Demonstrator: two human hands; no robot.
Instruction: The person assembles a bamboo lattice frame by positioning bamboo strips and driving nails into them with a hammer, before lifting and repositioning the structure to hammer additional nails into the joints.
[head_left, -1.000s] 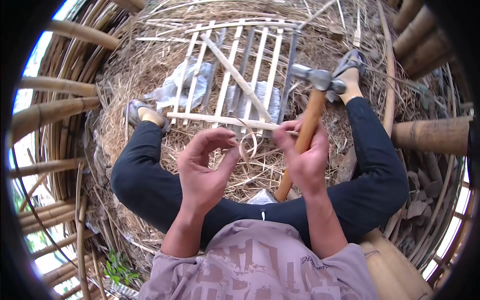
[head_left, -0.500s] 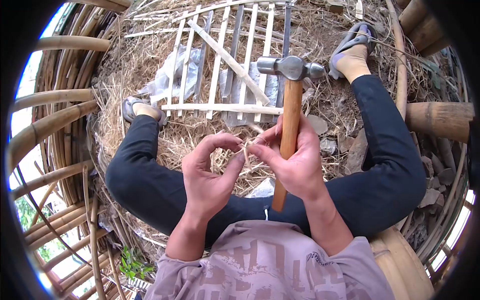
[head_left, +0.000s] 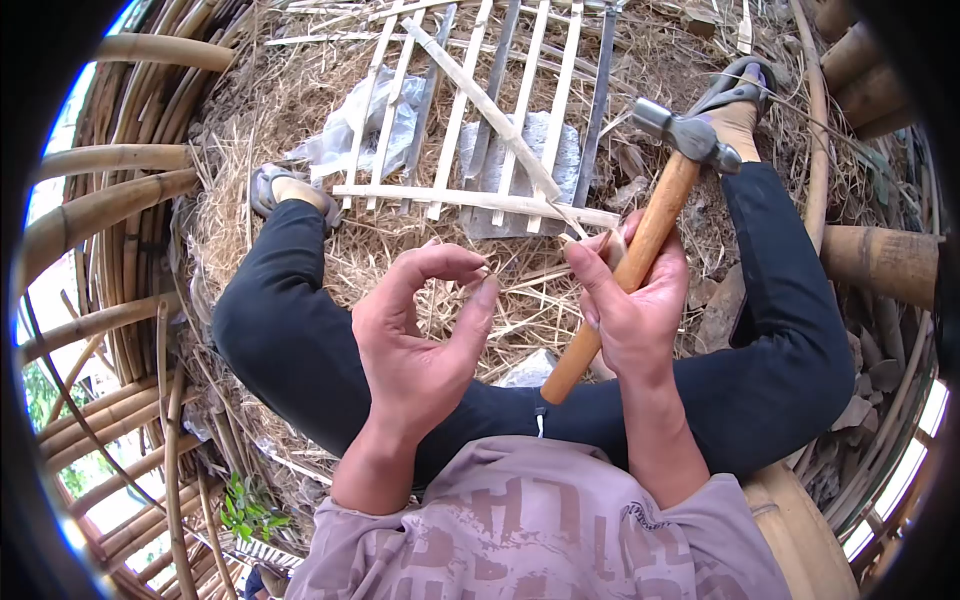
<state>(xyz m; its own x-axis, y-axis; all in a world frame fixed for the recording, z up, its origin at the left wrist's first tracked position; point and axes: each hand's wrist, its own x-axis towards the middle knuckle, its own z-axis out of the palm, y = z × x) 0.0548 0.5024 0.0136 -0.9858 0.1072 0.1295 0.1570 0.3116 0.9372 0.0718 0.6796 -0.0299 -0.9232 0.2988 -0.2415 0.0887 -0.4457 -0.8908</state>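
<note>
My right hand (head_left: 640,325) is wrapped round the wooden handle of a ball-peen hammer (head_left: 664,205), its steel head pointing up and away. A thin pale strip (head_left: 572,222) sticks out beside the right thumb and fingers. To the left, my left hand (head_left: 415,335) is raised with thumb and forefinger tips pinched together. Anything between those tips is too small to name. Beyond both hands lies a frame of pale and grey slats (head_left: 440,194) on the ground, with one loose slat (head_left: 485,105) slanting across it.
Crumpled clear plastic (head_left: 345,130) and a flat grey slab (head_left: 545,150) lie under the slats. Dry straw (head_left: 290,235) covers the ground. Bamboo poles (head_left: 120,160) line the left side, and a thick bamboo pole (head_left: 880,250) juts in at right. My legs spread either side.
My hands have moved apart from a shared pinch on pale strips. The right hand went right, tilting the hammer head rightward, with a strip still at its fingers.
</note>
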